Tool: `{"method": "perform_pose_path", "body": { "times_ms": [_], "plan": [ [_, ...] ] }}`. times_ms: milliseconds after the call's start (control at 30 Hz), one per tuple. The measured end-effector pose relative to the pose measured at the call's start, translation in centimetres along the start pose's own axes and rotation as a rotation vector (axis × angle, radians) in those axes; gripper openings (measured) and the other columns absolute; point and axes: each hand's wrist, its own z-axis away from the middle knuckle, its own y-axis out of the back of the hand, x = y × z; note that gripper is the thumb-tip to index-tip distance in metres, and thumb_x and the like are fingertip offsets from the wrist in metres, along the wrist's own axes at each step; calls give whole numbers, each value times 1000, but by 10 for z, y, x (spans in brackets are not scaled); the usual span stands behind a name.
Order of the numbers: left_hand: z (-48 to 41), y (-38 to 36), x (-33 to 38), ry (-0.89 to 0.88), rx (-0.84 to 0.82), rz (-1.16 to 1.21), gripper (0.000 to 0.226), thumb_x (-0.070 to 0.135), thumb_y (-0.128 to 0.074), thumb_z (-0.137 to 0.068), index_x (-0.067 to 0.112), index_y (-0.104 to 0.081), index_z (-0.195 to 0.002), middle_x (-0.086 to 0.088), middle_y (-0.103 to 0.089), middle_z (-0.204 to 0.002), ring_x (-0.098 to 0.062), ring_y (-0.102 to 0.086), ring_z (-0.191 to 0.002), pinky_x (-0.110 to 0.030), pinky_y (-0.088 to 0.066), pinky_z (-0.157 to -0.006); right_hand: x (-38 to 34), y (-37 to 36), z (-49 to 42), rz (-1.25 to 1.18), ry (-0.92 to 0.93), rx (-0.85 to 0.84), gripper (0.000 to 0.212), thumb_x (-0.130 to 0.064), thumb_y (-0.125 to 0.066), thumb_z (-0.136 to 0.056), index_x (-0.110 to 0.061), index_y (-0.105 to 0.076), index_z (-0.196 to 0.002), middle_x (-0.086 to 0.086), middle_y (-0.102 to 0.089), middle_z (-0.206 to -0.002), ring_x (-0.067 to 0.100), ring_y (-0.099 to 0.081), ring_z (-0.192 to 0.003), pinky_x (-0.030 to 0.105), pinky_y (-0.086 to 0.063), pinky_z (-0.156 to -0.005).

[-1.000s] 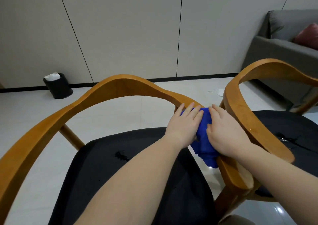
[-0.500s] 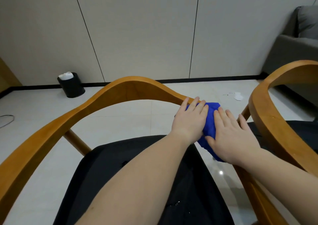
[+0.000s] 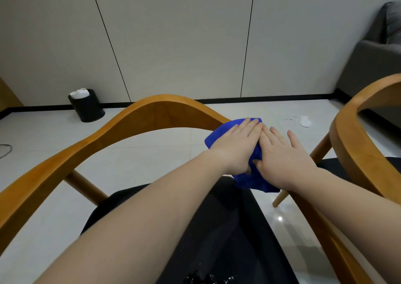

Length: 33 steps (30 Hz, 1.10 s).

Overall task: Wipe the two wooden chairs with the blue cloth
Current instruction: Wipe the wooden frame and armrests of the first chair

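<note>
At the middle left of the frame a black bin stands by the wall. The curved back of a wooden chair crosses the centre, above its black seat. At the right end of this back lies the blue cloth. The left hand presses flat on it, fingers straight and together. The right hand lies flat beside it, fingers a little spread. The second wooden chair stands at the right edge.

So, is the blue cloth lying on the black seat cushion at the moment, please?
No, the left hand and right hand press the blue cloth onto the near chair's wooden rail.
</note>
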Motion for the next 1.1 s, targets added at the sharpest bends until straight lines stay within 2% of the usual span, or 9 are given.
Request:
{"method": "perform_pose_path", "body": {
  "times_ms": [100,267,433,600,867,1100],
  "plan": [
    [-1,-3,-9,1,26,76,106,40,-75,-82,13,-7,-159,-2,-7,-167,-17,-1,-153,-33,-8,-123,0,2,-11,18,41,-10,79,-46,-33,-98,-16,10,-157,-1,7,-166,18,4,-153,46,1,-123],
    [-8,-16,-24,28,181,49,91,31,-69,-87,13,-15,-158,-1,-19,-164,-16,-10,-152,-30,-9,-122,0,4,-25,-35,63,-42,94,-50,-42,-88,-15,13,-156,0,1,-166,17,0,-153,45,2,-123],
    [-10,-22,-32,56,269,-20,78,28,-65,-91,15,-24,-156,0,-25,-162,-16,-14,-151,-29,-6,-122,-13,-5,-30,-54,40,27,97,-51,-44,-87,-11,11,-156,4,0,-166,19,-2,-152,45,-2,-123],
    [-11,-19,-51,138,270,-180,70,34,-57,-96,14,-27,-155,-2,-25,-162,-19,-14,-152,-33,-6,-123,-16,-11,-28,-15,45,46,97,-56,-45,-88,-8,6,-155,8,-3,-165,22,-4,-152,43,-5,-124],
    [-11,-16,-62,202,222,-412,67,32,-54,-99,12,-24,-156,-6,-23,-163,-23,-14,-152,-39,-9,-124,-26,-6,-39,84,36,26,93,-57,-42,-89,-9,1,-155,5,-7,-165,21,-3,-152,49,-3,-123],
    [3,-3,-94,245,244,-537,65,27,-42,-104,8,-11,-157,-9,-11,-166,-26,-5,-153,-42,-4,-124,-57,-3,-70,78,65,69,91,-58,-40,-89,-10,-2,-156,4,-4,-166,22,-2,-153,50,-3,-122]
  ]
}}
